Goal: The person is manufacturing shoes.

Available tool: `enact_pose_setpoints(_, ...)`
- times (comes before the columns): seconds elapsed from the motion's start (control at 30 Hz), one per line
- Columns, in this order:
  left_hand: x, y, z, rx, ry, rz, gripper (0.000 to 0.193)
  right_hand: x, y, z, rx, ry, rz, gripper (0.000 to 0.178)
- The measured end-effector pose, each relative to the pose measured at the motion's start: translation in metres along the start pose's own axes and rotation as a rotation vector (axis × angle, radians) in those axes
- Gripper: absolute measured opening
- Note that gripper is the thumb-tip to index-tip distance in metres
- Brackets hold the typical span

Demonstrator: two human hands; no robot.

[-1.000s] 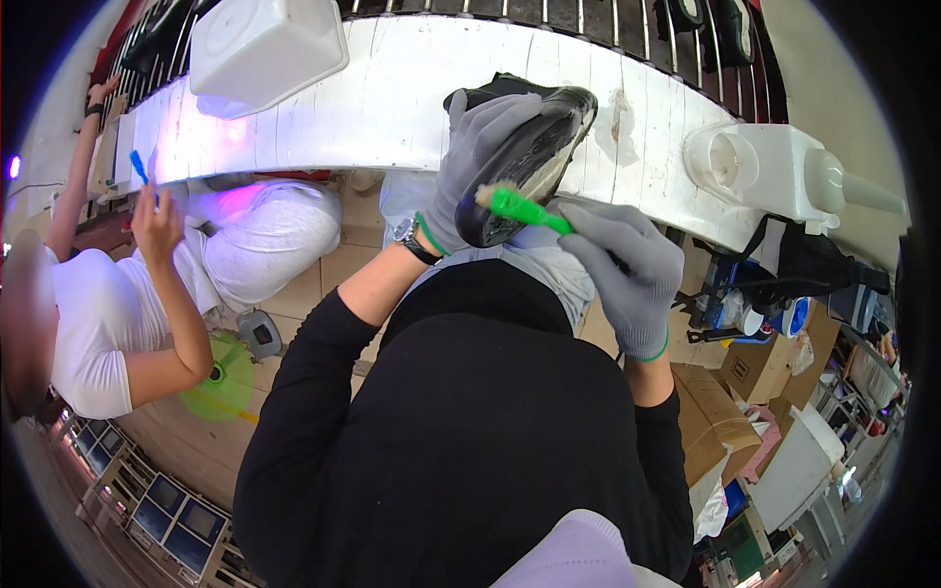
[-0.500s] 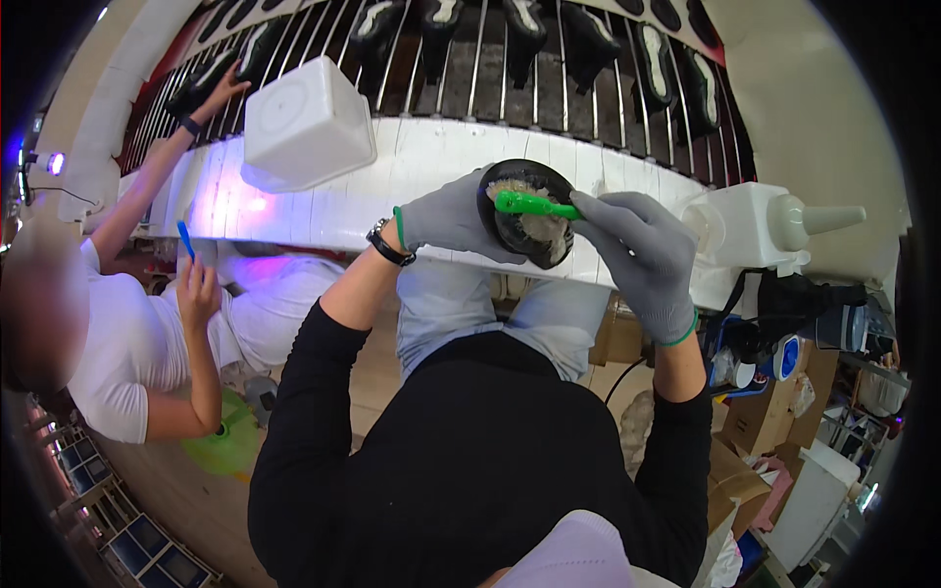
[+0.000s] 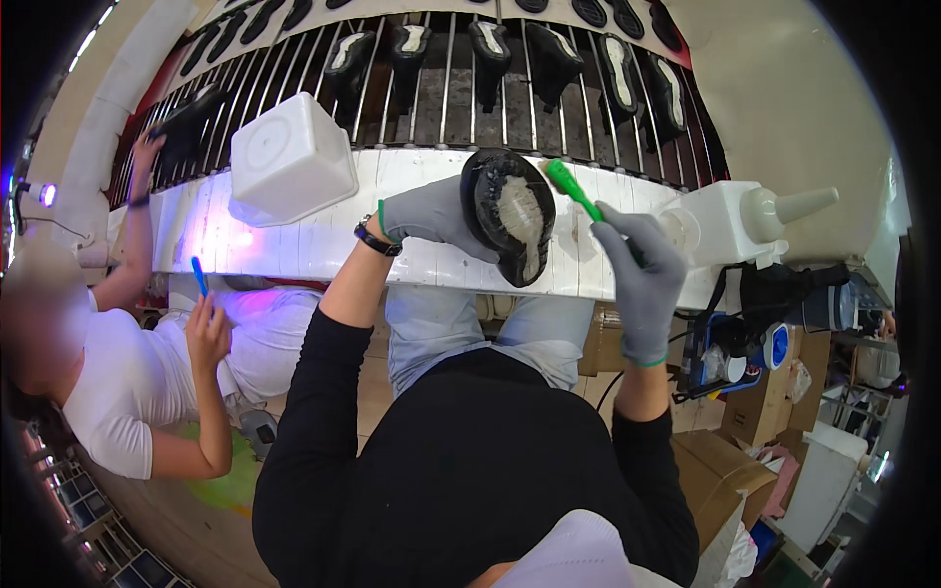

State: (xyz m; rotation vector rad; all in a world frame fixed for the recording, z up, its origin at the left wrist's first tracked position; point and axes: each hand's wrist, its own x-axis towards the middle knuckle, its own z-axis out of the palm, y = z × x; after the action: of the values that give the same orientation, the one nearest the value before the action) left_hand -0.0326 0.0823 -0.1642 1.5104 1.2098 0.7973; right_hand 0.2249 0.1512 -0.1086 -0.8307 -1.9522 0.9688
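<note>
My left hand (image 3: 441,218), in a grey glove, is closed around a black shoe upper (image 3: 486,211), holding it above the white ledge. Its underside faces up, with a pale, wet-looking patch in the middle. My right hand (image 3: 642,279), gloved alike, grips a green brush (image 3: 576,191) by its handle. The brush head points up and to the left, just right of the shoe upper and apart from it. My left fingers are partly hidden behind the upper.
Beyond the white ledge (image 3: 412,176), a rack of metal rods (image 3: 446,88) carries several black uppers, with black soles (image 3: 588,12) behind. A white square container (image 3: 294,162) stands left, a white nozzle bottle (image 3: 760,216) right. A co-worker (image 3: 127,382) on the left holds a blue brush (image 3: 199,276).
The green brush has lifted off the upper's underside and swung to its right; my right hand has moved lower. The upper has turned more upright. The co-worker's far hand now touches an upper.
</note>
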Motion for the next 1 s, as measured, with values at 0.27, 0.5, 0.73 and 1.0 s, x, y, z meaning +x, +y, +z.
enact_pose_setpoints(0.27,-0.008,-0.017,0.01,0.084,-0.013,0.109,0.077,-0.015,-0.028,0.017,-0.197,-0.148,-0.24,0.023)
enact_pose_setpoints(0.5,-0.016,-0.006,0.016,-0.081,0.059,0.036,0.088,-0.011,-0.029,-0.001,-0.119,-0.035,-0.075,0.021)
enact_pose_setpoints(0.73,-0.019,0.001,0.014,-0.249,0.003,0.018,0.076,-0.01,-0.047,0.01,-0.359,-0.259,-0.43,0.028)
enact_pose_setpoints(1.0,-0.01,-0.003,0.01,0.082,0.039,-0.004,0.083,-0.005,-0.027,-0.007,-0.377,-0.37,-0.31,0.022)
